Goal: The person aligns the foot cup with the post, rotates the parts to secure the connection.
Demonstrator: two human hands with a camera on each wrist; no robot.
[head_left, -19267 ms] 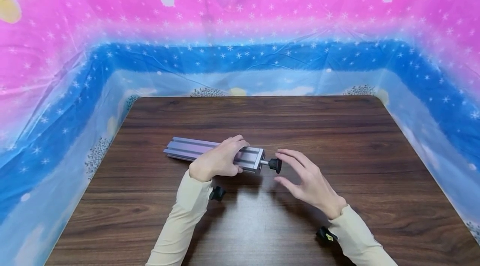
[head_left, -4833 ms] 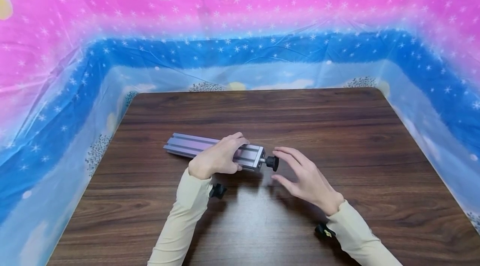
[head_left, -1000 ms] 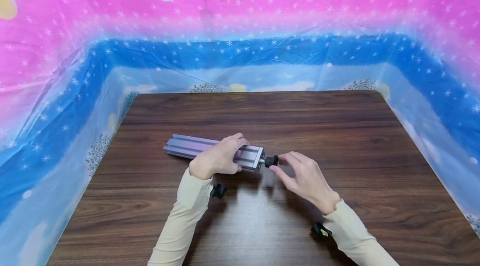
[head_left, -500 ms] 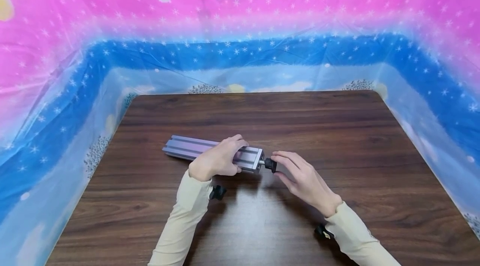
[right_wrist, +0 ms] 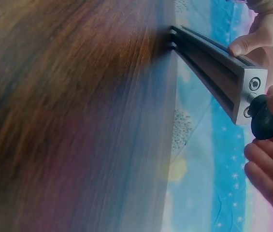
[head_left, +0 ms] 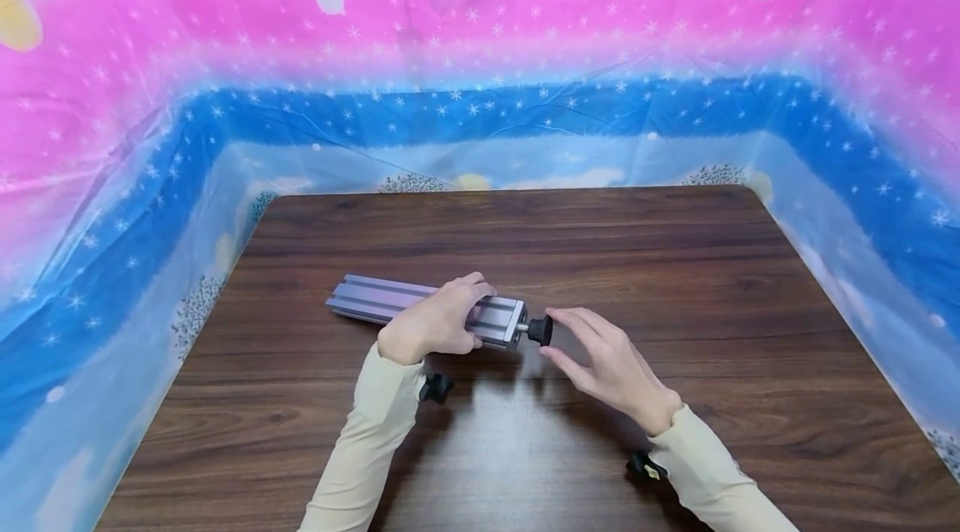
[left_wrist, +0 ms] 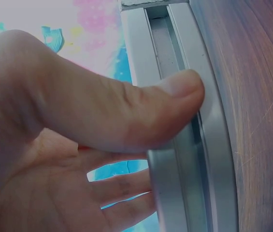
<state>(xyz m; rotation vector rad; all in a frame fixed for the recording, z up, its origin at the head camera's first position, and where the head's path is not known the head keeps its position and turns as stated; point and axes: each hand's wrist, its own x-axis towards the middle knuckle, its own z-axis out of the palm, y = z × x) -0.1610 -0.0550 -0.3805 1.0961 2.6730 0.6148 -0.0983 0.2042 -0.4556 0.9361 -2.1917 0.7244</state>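
A silver aluminium profile (head_left: 378,298) with long slots lies at a slant on the table. My left hand (head_left: 438,319) grips it across the top, near its right end; in the left wrist view the thumb (left_wrist: 141,116) presses on a slotted face. A flat end plate (right_wrist: 247,94) with screw heads closes that end. From the plate sticks out a short metal screw (head_left: 522,328) bearing a black knob (head_left: 540,330). My right hand (head_left: 611,357) pinches the knob's rim between thumb and fingertips. The left hand hides the middle of the profile.
The dark wood table (head_left: 600,248) has rounded far corners. A pink and blue patterned cloth (head_left: 480,111) hangs around its back and sides. Black wrist-worn devices (head_left: 437,388) sit under both cuffs.
Since the oldest frame the knob has come closer to the end plate, with less screw showing. Over the last second my right fingers have shifted around the knob. The left hand and profile stay put.
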